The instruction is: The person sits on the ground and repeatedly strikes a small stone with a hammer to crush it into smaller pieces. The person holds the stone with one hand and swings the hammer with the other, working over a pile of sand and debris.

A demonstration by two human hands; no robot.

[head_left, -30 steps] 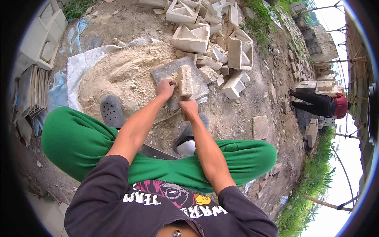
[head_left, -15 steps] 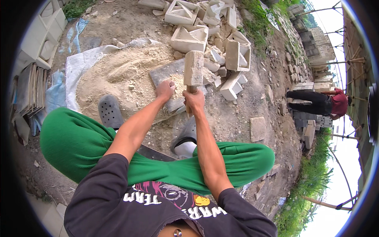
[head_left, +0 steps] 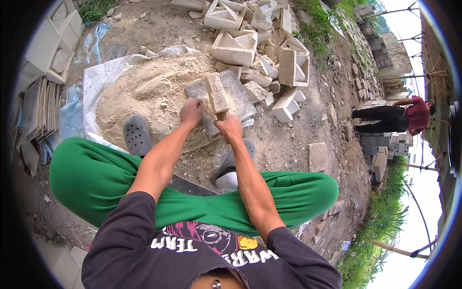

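My right hand (head_left: 229, 128) is wrapped round the short handle of a mallet with a blocky, dusty wooden head (head_left: 216, 92). The mallet head is down over a flat grey slab (head_left: 239, 94) strewn with pale crumbs. Just left of the head, my left hand (head_left: 191, 111) is closed at the slab's left edge. Whatever its fingers may hold is hidden. A heap of pale crushed powder (head_left: 139, 91) spreads beside the slab, on a white sack sheet (head_left: 91, 91).
Broken pale hollow blocks (head_left: 234, 47) lie piled beyond the slab. A flat stone (head_left: 317, 157) rests to the right. Thin boards (head_left: 41, 108) lean at the left near stacked pale blocks (head_left: 62, 29). Another person (head_left: 404, 115) stands far right by grey blocks.
The mallet has swung down from a raised position, its head tilting left onto the slab area. My left hand has shifted slightly left and down. The other person's arm has moved.
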